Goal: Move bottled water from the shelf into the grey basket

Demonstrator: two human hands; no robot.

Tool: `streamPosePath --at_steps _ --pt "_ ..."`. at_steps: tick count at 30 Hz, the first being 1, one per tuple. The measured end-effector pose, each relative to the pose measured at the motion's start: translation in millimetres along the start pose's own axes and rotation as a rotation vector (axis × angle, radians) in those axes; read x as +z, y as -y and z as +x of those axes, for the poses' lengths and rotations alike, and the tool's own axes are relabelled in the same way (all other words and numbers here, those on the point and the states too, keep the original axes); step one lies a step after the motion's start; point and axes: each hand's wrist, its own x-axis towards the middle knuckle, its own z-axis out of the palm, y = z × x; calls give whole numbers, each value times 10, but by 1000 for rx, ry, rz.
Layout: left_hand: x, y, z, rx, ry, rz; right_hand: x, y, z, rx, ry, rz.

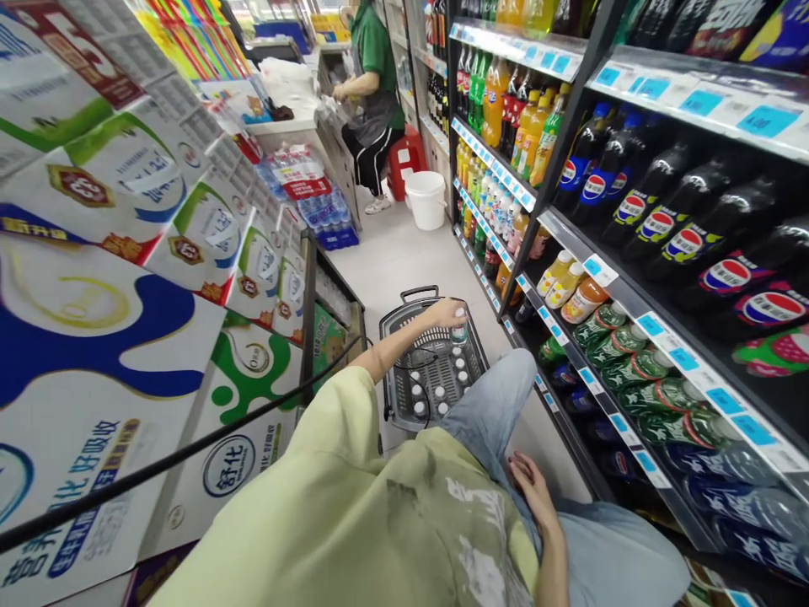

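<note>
A: Head view first. Where is the grip?

B: Looking down a shop aisle from above. Left hand [447,314] at the end of an outstretched bare arm, clenched over the top of a small bottle [459,334]. Bottle upright, with only its lower part showing under the fingers.

A: And under the grip?

B: A grey plastic basket [387,362] on the floor, directly below. Held bottle at the basket's far right corner; hard to tell whether lifted clear or standing inside. More white-capped bottles [436,392] upright in the basket, just nearer the wearer than the grip.

A: The other hand?

B: Right hand [531,482] well back from the grip, close to the body. Lying loose on the knee of light blue jeans [493,405], fingers relaxed, grasping nothing.

A: To the right of the grip?

B: Dark shelves [607,287] packed with drinks: cola bottles [657,223] higher up, green-labelled bottles lower, blue price tags along the edges.

A: To the left?

B: Stacked boxes [126,278] printed in blue, green and white, and a black cable [190,447] slanting across them toward the arm.

A: Beyond the grip?

B: Further along the aisle, a white bucket [426,200] on the floor, a red stool [404,156] behind it, and a person [372,59] in a green top at a counter.
</note>
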Motion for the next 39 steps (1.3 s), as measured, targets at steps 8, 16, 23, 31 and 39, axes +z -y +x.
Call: streamPosePath --at_steps 8,16,23,31,39 --pt "871 504 -203 -191 88 10 -41 -86 22 45 -29 -16" --pt "1694 825 -351 -289 219 -14 -103 -110 -17 118 -60 -7" --pt "2281 1087 -467 -439 335 -19 -191 -185 3 169 -92 1" --pt "2762 1268 -489 -561 433 4 -275 -264 -15 233 -104 1" --pt "2982 1236 -352 -599 441 8 -276 -260 -56 269 -145 20"
